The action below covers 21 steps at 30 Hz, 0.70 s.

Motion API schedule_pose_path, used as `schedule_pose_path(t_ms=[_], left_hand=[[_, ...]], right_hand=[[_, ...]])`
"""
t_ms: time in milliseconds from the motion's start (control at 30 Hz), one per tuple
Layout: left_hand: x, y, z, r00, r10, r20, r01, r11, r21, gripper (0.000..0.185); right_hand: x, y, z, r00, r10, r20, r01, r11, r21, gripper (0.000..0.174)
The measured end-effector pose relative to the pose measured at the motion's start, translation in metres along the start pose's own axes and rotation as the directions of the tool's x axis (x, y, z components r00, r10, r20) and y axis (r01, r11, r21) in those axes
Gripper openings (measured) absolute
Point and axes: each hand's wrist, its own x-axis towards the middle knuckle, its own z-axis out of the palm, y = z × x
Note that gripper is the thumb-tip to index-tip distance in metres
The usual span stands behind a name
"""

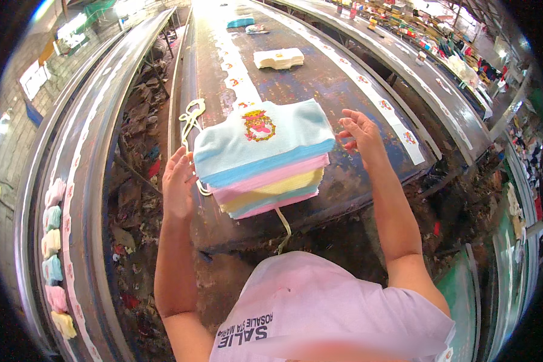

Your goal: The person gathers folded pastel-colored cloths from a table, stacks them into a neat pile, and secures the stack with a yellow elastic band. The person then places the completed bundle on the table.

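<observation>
A tall stack of fabric pieces (271, 158) lies at the near end of a long dark table in front of me. Its top piece is pale blue with a printed picture (258, 126); blue, pink and yellow layers show below. My left hand (178, 176) is beside the stack's left edge, fingers upright and slightly curled; whether the fingertips touch the cloth I cannot tell. Off the right edge, my right hand (362, 133) is raised with its fingers apart and nothing in them. A cream cord (192, 115) trails along the stack's left side. Another strip (284, 226) hangs from underneath.
Farther up the long table (344, 181) sits a cream fabric stack (278, 59), with a blue stack (240, 21) beyond. White printed strips (391, 118) run lengthwise. Small coloured bundles (52, 244) line the left table. Scraps (140, 113) litter the floor between tables.
</observation>
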Motion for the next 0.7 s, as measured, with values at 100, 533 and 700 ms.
schedule_pose_path(t_ms=[100, 533, 700], left_hand=[[-0.002, -0.003, -0.012, 0.999, 0.015, -0.038, -0.016, 1.0, -0.022, 0.068], [-0.11, -0.071, -0.028, 0.753, 0.305, -0.584, -0.373, 0.928, 0.003, 0.027], [-0.193, -0.104, -0.006, 0.712, 0.331, -0.619, -0.261, 0.944, 0.204, 0.026]], right_hand=[[-0.006, 0.01, -0.016, 0.998, -0.002, -0.07, 0.003, 1.0, 0.014, 0.049], [-0.145, 0.141, 0.024, 0.917, -0.144, 0.371, 0.192, 0.977, -0.095, 0.013], [-0.167, 0.13, 0.091, 0.582, -0.313, 0.75, 0.336, 0.933, 0.129, 0.017]])
